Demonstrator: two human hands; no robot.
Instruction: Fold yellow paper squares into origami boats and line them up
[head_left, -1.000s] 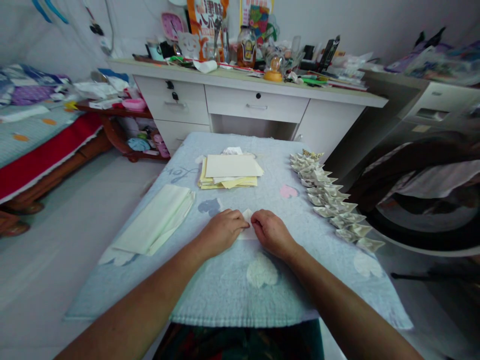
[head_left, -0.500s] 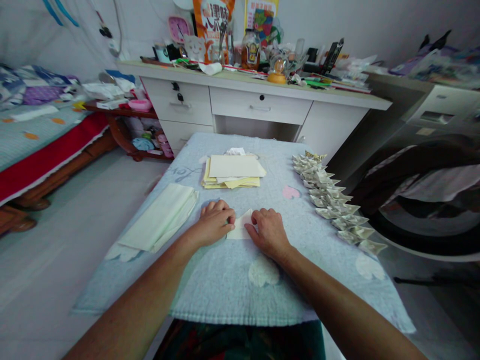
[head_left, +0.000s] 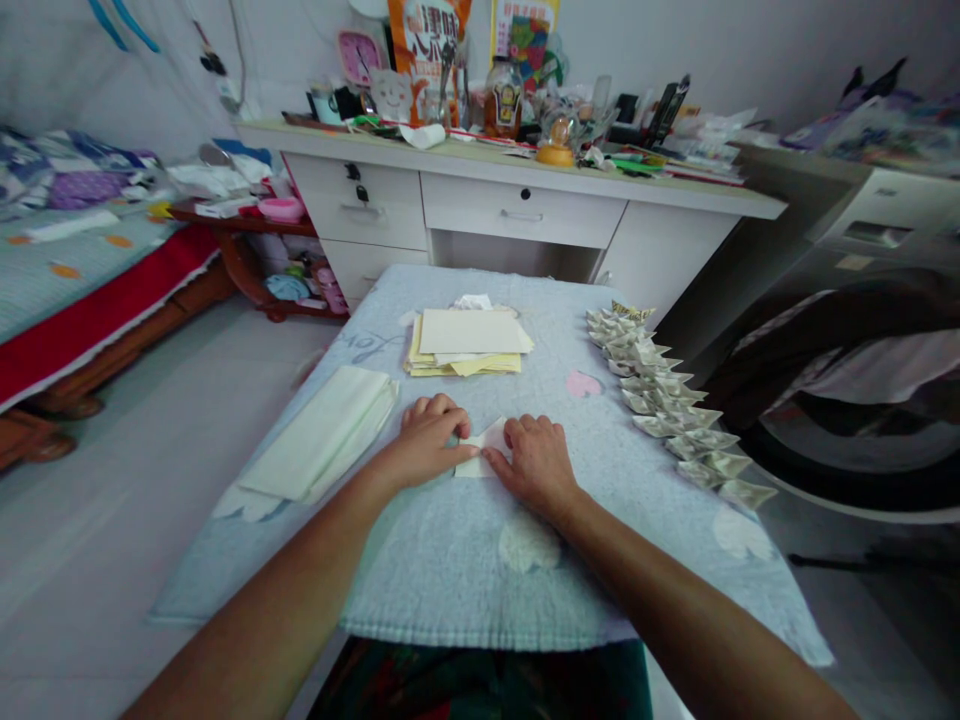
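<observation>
A small folded sheet of pale paper (head_left: 472, 468) lies on the cloth-covered table between my hands. My left hand (head_left: 433, 440) grips its left side, with the thumb stretched inward across the paper and the fingers curled. On the right side my right hand (head_left: 538, 458) holds the same paper, its thumb pointing in toward the other thumb. The two thumb tips nearly meet at the paper's middle. Part of the paper is hidden under the fingers.
Beyond my hands sits a stack of cream and yellow paper sheets (head_left: 472, 335). Larger folded pale green sheets (head_left: 319, 435) lie at left. Folded paper boats (head_left: 660, 400) form a long row along the right side. A cluttered white desk (head_left: 517, 185) stands behind the table (head_left: 450, 580).
Both thumbs have slid inward over the paper until their tips nearly touch. The paper and the other things stay in place.
</observation>
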